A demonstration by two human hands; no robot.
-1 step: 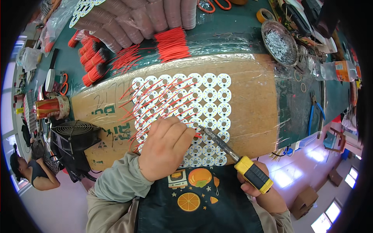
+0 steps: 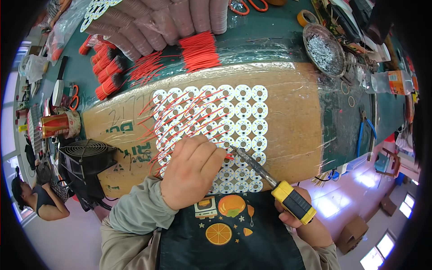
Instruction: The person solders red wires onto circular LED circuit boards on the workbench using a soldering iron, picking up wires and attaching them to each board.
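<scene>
Round white circuit boards (image 2: 259, 110) with centre holes lie in close rows on a brown cardboard sheet (image 2: 294, 121). Thin red wires (image 2: 145, 108) slant across many of the left and middle boards. My left hand (image 2: 191, 171) is closed low over the rows, and red wire ends show beside its fingers; the fingertips themselves are hidden. In my right hand (image 2: 290, 219) is a soldering iron (image 2: 292, 201) with a yellow and black handle. Its tip reaches a board just right of my left fingers, close to the wire ends.
Tall stacks of round boards (image 2: 180, 20) stand at the back, with red wire bundles (image 2: 199, 51) before them. A metal bowl of silvery scraps (image 2: 323, 49) and blue-handled pliers (image 2: 366, 130) are on the right. Leftward are a black fan (image 2: 87, 155) and a seated person (image 2: 42, 200).
</scene>
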